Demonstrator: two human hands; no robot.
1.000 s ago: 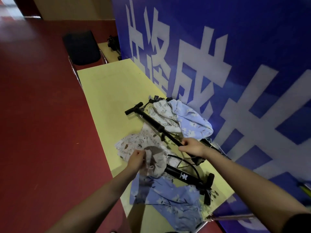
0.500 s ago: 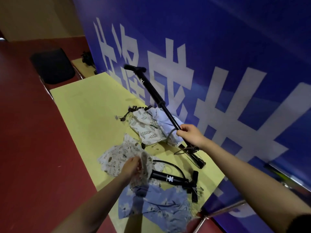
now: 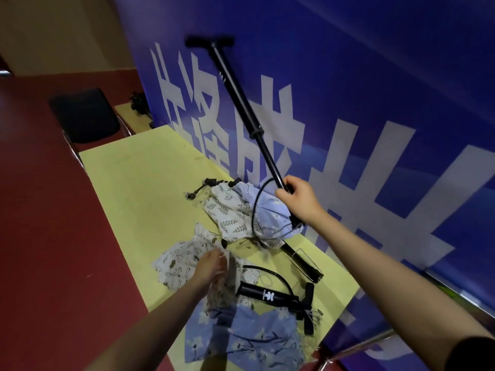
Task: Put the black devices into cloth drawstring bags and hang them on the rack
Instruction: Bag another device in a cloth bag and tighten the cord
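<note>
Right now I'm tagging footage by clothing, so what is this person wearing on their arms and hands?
Both forearms are bare, and neither the left hand nor the right hand wears a glove. No watch, ring or band shows. The only clothing in view is the edge of a dark sleeve high on the right arm, at the frame's bottom corner.

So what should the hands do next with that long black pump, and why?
Probably lower the long black pump, foot end first, into the patterned cloth bag. The right hand holds it raised and tilted, while the left hand already grips that bag.
</note>
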